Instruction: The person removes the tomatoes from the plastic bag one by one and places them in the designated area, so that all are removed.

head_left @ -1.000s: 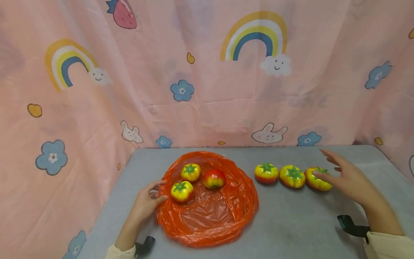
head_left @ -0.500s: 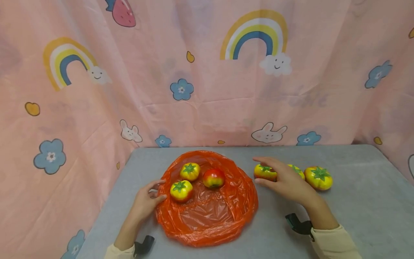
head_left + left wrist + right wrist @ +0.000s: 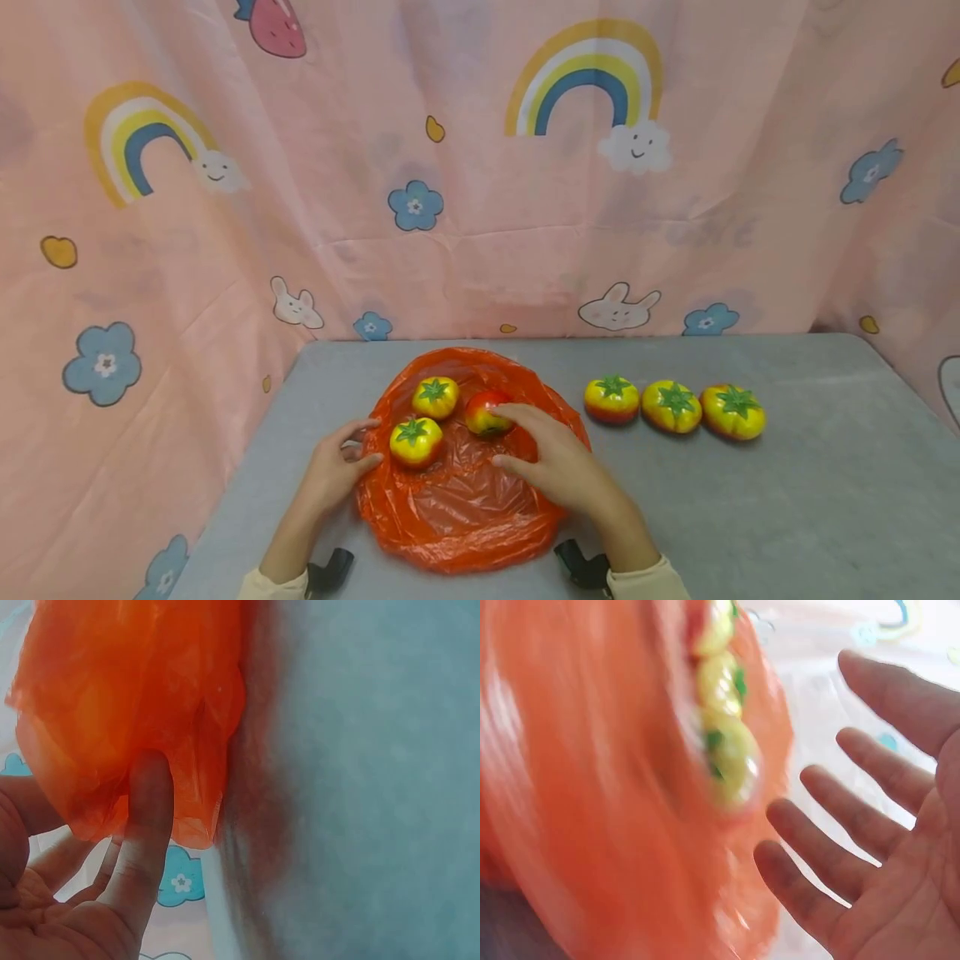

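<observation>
A red plastic bag (image 3: 472,542) lies spread on the table with its mouth rolled open. Inside it sit three red-and-yellow toy tomatoes: two with green leaf tops up, at the front left (image 3: 415,444) and back left (image 3: 435,397), and a redder one (image 3: 480,417) turned on its side. My left hand (image 3: 330,467) holds the bag's left side, with bent fingers and thumb at the plastic (image 3: 135,712). Over the bag's right part, my right hand (image 3: 558,458) has its fingers extended (image 3: 840,840) and nothing in it; in the head view its index finger overlaps the redder tomato.
Three more toy tomatoes, the left (image 3: 612,400), middle (image 3: 672,407) and right (image 3: 733,412), stand in a row on the grey table (image 3: 750,517) right of the bag. A pink patterned curtain (image 3: 480,167) hangs behind the table's back edge.
My right hand has swept left, from beside the rightmost tomato, past the leftmost one, to over the bag. The tomatoes stay in place, and my left hand keeps its place at the bag's side.
</observation>
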### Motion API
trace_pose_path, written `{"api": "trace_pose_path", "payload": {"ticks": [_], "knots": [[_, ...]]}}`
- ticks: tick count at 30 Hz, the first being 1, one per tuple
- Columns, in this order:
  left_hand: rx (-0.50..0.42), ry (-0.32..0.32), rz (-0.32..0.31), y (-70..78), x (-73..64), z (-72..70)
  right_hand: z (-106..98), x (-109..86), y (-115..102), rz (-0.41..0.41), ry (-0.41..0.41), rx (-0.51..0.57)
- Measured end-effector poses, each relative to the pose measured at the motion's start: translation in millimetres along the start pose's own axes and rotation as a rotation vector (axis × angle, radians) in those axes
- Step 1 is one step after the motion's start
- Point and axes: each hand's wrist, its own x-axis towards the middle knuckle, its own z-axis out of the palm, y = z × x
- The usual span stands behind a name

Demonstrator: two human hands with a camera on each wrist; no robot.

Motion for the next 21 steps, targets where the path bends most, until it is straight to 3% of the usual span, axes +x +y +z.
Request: {"api": "trace_pose_path", "payload": {"ticks": [7, 14, 21], "knots": [[-0.001, 0.000, -0.001, 1.5, -1.9, -0.6, 15, 6.2, 1, 0.065, 0.045, -0.041], [0.013, 0.009, -0.003, 1.2, -2.2, -2.2, 22, 13.1, 8, 0.086, 0.009, 0.001], [0.024, 0.011, 0.002, 1.0, -1.2, -2.2, 25, 17.7, 11, 0.088, 0.017, -0.059]]}}
